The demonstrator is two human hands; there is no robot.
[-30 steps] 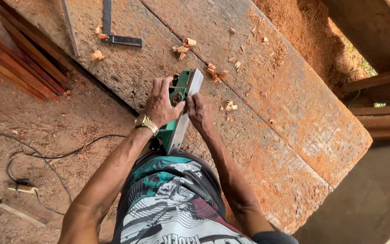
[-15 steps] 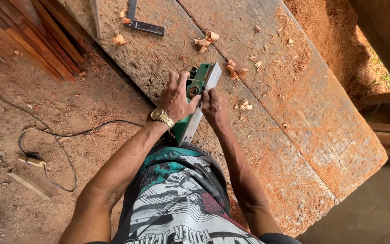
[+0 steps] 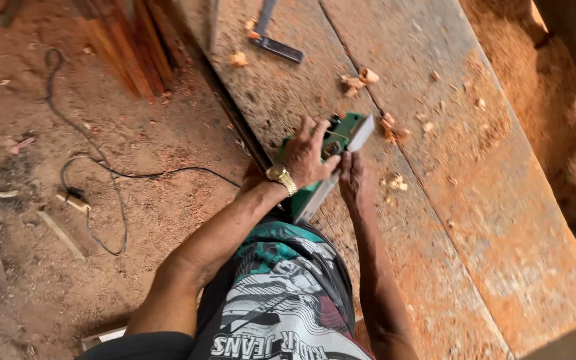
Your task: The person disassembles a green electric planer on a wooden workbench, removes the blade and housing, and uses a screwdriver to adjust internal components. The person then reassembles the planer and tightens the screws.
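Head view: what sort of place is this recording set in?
Most likely a rough, open woodworking yard or shed. Both hands, left hand and right hand, rest on a green power planer on wide planks; shavings litter them, and a black cable lies on the sawdust-covered dirt floor.

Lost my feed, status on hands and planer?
Left hand on green electric planer, right hand beside it. Planer on plank. Wood chips ahead.

Head camera, looking straight down

It looks steeply down from close above the wide plank (image 3: 435,200), dirt floor to the plank's left; no second view.
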